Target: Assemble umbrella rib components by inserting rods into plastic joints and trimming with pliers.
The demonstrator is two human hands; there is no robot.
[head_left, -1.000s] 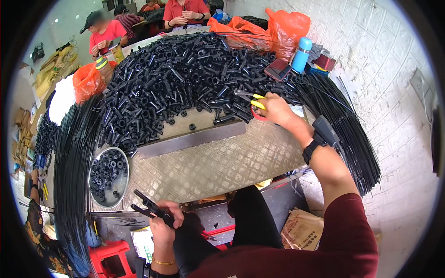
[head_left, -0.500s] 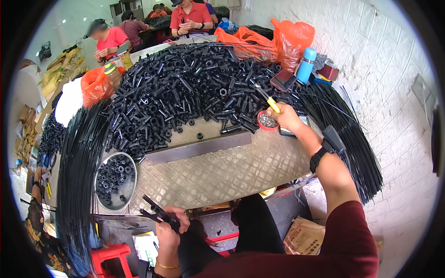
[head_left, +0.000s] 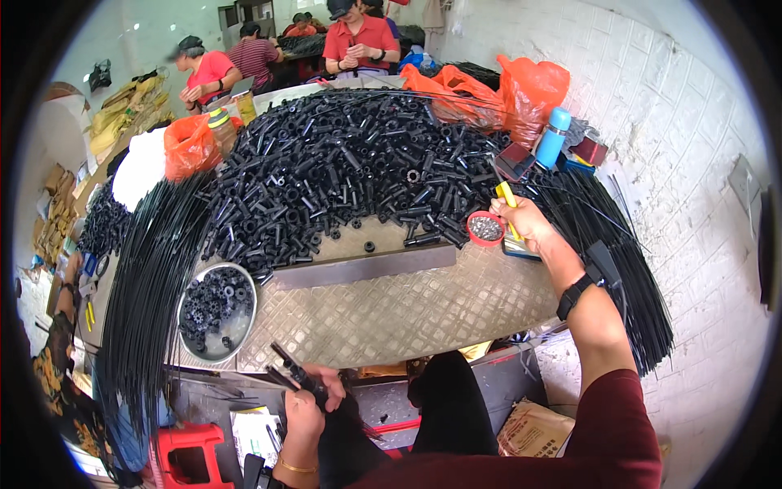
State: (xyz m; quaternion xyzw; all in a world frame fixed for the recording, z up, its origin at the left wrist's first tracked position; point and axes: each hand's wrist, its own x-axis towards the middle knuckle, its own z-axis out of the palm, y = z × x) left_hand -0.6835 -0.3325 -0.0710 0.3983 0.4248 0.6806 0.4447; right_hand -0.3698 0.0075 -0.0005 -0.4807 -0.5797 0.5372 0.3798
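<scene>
My left hand (head_left: 315,399), low in front of my lap, is closed around several slim black tubular parts (head_left: 287,365) whose ends point up and left. Thin dark strands show below that hand. My right hand (head_left: 521,218) grips a pair of yellow-handled pliers (head_left: 508,202) over the right side of the table, the metal end only partly visible. Just left of that hand stands a small red dish (head_left: 485,240) of tiny metal pieces. At the front left of the table sits a round metal bowl (head_left: 250,303) with black ring-shaped parts.
A large heap of black tubular parts (head_left: 326,171) covers the far table behind a metal bar (head_left: 366,267). Bundles of black rods (head_left: 151,293) hang at the left and lie at the right. A blue bottle (head_left: 551,143) and orange bags (head_left: 533,90) stand far right. Co-workers sit beyond.
The view has shifted slightly, so the table appears farther right. My right hand has turned the pliers more upright beside the red dish. My left hand keeps its hold on the black parts.
</scene>
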